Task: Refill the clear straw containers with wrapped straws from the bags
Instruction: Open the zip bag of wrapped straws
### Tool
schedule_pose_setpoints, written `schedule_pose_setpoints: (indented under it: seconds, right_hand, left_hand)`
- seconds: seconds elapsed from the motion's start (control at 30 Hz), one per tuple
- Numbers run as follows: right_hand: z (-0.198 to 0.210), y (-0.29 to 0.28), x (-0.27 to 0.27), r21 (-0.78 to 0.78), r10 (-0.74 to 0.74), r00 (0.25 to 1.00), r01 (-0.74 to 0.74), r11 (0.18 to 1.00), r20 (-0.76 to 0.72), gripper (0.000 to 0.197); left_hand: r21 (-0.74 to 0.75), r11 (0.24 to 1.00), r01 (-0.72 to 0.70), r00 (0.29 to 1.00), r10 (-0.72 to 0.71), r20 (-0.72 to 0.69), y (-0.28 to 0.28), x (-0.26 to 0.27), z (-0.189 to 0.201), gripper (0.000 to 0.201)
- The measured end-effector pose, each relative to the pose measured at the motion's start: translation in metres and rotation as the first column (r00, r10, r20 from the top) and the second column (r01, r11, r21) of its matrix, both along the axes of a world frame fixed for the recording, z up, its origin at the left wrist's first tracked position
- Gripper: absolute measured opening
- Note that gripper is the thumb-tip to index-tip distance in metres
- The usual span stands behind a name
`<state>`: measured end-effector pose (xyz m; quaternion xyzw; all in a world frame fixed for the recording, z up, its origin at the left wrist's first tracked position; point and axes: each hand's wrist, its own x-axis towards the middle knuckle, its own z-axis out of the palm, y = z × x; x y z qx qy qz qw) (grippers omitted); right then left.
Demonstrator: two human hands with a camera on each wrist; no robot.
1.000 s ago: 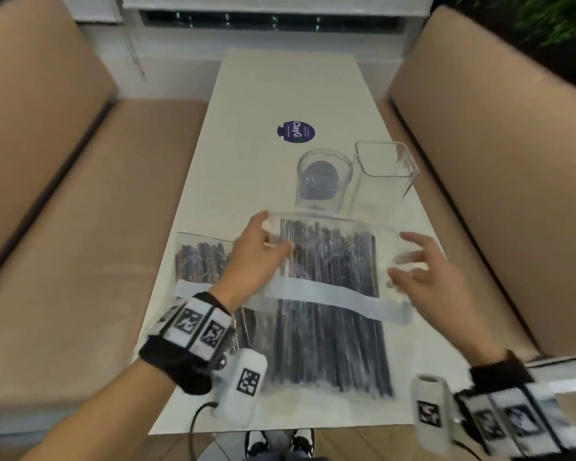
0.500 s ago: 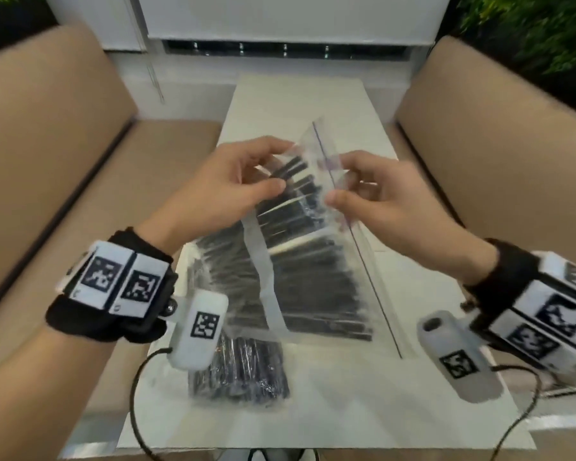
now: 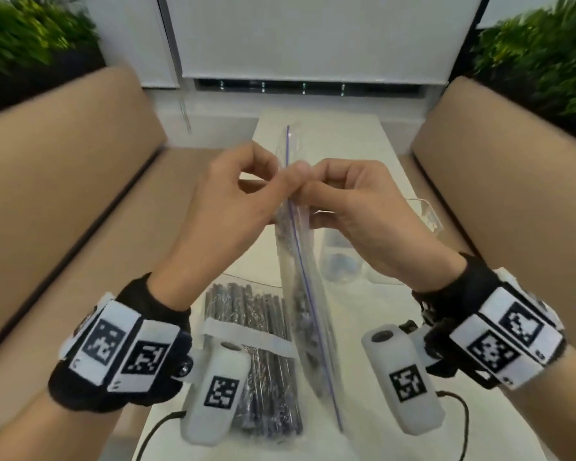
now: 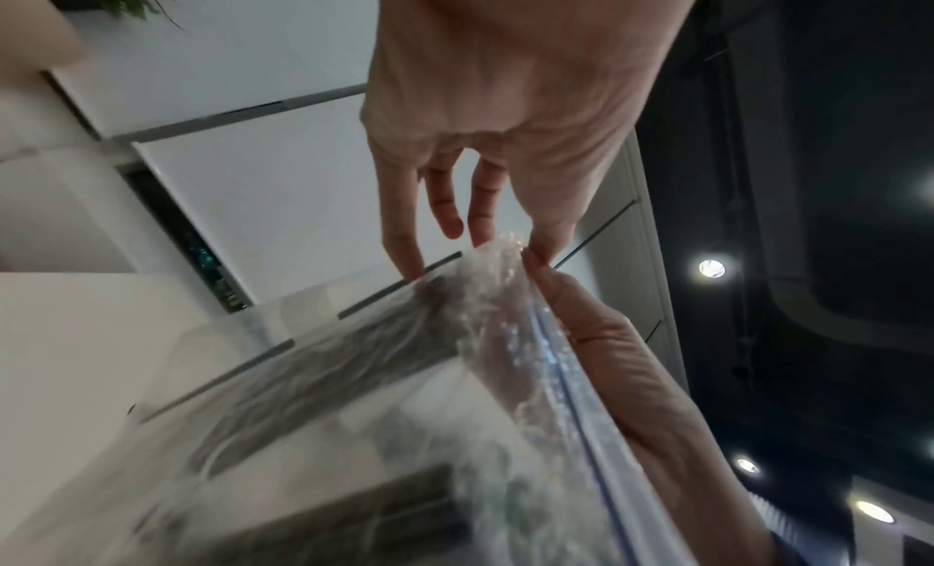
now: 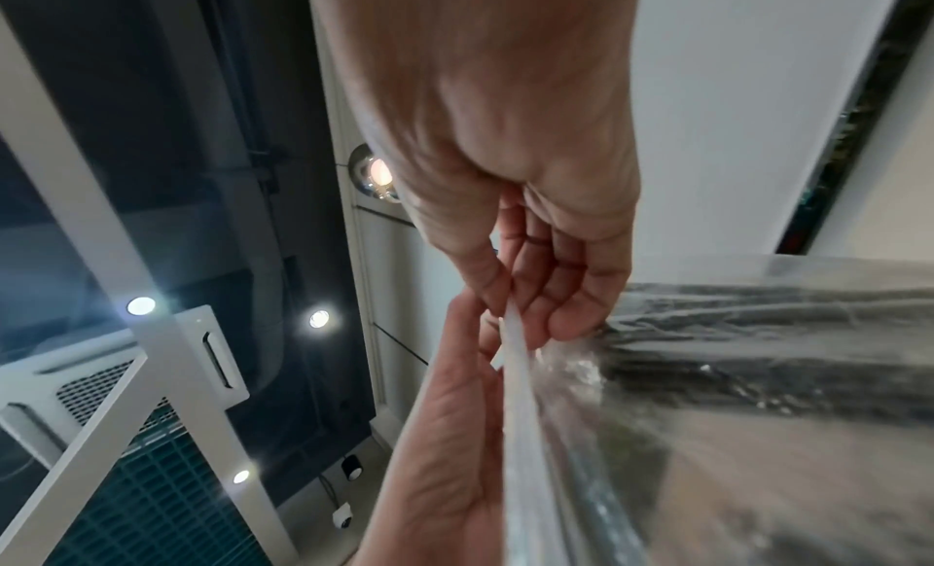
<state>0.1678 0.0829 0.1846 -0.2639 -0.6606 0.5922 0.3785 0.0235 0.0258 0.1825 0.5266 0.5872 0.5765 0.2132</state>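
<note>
Straw bag [image 3: 308, 294] pinched at its zip between both hands [image 3: 288, 194], second bag [image 3: 266, 361] only overhead

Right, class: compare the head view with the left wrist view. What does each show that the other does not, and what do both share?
Only the head view shows the second bag of straws lying on the white table, the clear container partly hidden behind the right hand, and the tan benches either side.

Only the left wrist view shows the dark ceiling with spotlights and the left hand's palm side.

Both show the two hands pinching the zip-seal edge of the held bag, with dark wrapped straws inside.
</note>
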Motion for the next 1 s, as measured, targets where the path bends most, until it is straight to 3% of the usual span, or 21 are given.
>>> schedule_pose_setpoints:
  seconds: [0.1, 0.2, 0.3, 0.43, 0.47, 0.53, 0.6, 0.63, 0.77, 0.87, 0.93, 1.0]
  right_hand:
    - [0.002, 0.001, -0.006, 0.050, -0.014, 0.999, 0.012, 0.999, 0.036, 0.004]
    - [0.001, 0.003, -0.007, 0.029, -0.005, 0.998, 0.003, 1.000, 0.062, 0.011]
    - [-0.003, 0.004, -0.008, -0.014, -0.003, 0.998, 0.004, 1.000, 0.065, 0.018]
    - [-0.007, 0.003, -0.010, -0.122, -0.033, 0.996, 0.044, 0.992, 0.088, 0.024]
    - [-0.008, 0.000, -0.013, -0.077, -0.084, 0.989, 0.094, 0.993, 0.122, 0.025]
    - [-0.014, -0.003, -0.020, 0.218, -0.291, 0.924, 0.240, 0.946, 0.247, 0.024]
    - [-0.018, -0.004, -0.022, 0.510, -0.487, 0.829, 0.304, 0.805, 0.274, 0.020]
    - [-0.018, -0.002, -0.020, 0.559, -0.529, 0.808, 0.321, 0.764, 0.258, 0.020]
    - [-0.016, 0.004, -0.009, 0.486, -0.519, 0.811, 0.350, 0.801, 0.270, 0.019]
    - [-0.017, 0.001, -0.018, 0.448, -0.482, 0.827, 0.329, 0.831, 0.288, 0.020]
    - [-0.022, 0.000, -0.027, 0.421, -0.417, 0.817, 0.241, 0.874, 0.399, 0.023]
    - [-0.026, 0.003, -0.023, 0.403, -0.374, 0.787, 0.175, 0.898, 0.491, 0.024]
  left_hand:
    - [-0.022, 0.998, -0.063, 0.993, 0.060, -0.102, 0.002, -0.002, 0.006, 0.029]
    - [-0.041, 0.999, 0.033, 0.999, -0.033, 0.010, 0.001, -0.004, 0.011, 0.013]
    - [-0.093, 0.991, 0.100, 0.988, -0.088, 0.129, 0.003, -0.006, 0.012, 0.013]
    - [-0.140, 0.983, 0.117, 0.984, -0.096, 0.150, 0.004, -0.010, 0.008, 0.016]
    - [-0.143, 0.986, 0.086, 0.990, -0.069, 0.119, 0.004, -0.008, 0.006, 0.016]
    - [-0.121, 0.992, -0.043, 0.993, 0.029, -0.113, 0.005, -0.002, -0.002, 0.019]
    - [-0.049, 0.987, -0.155, 0.919, 0.126, -0.374, 0.006, -0.004, -0.010, 0.016]
    - [-0.010, 0.981, -0.191, 0.879, 0.167, -0.446, 0.005, -0.007, -0.012, 0.011]
    - [0.043, 0.984, -0.173, 0.801, 0.165, -0.575, 0.000, -0.013, -0.018, 0.015]
    - [-0.053, 0.992, -0.115, 0.796, 0.060, -0.602, 0.003, -0.004, -0.024, 0.025]
    - [-0.154, 0.985, -0.071, 0.826, -0.028, -0.562, 0.008, 0.002, -0.024, 0.034]
    - [-0.205, 0.978, -0.036, 0.813, -0.090, -0.575, 0.008, -0.004, -0.026, 0.049]
